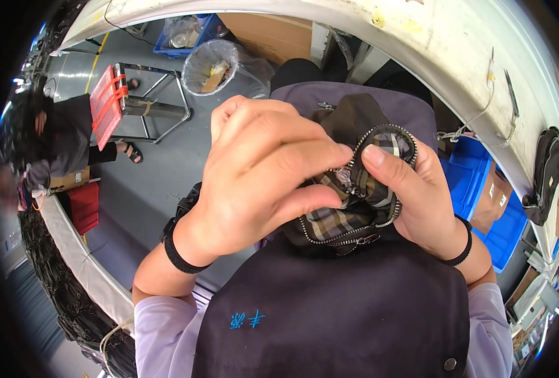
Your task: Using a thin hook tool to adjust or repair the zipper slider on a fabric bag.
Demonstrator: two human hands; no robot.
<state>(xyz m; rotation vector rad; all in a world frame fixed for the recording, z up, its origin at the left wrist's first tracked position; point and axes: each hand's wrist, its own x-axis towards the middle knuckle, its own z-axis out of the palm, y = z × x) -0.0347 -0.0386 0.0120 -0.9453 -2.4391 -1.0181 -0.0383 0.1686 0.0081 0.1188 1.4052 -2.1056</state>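
Observation:
A small dark brown pouch (355,116) with a plaid lining (337,222) is held in front of my chest. Its metal zipper is undone and curves round the mouth. My right hand (421,189) grips the right side, with the thumb pressed on the lining and the fingers behind. My left hand (260,167) is bent over the left side, its index fingertip and thumb at the zipper edge. Between those two digits, a small shiny bit (344,176) shows at the lining; what it is I cannot make out. The pouch's underside is hidden.
A dark apron (330,309) covers my lap. Ahead left are a lined waste bin (210,68), a blue crate (188,34) and a metal-framed stool (150,104). Another person (72,132) sits at far left. Blue bins (471,176) and a white bench edge (456,44) lie right; a black pouch (547,173) rests there.

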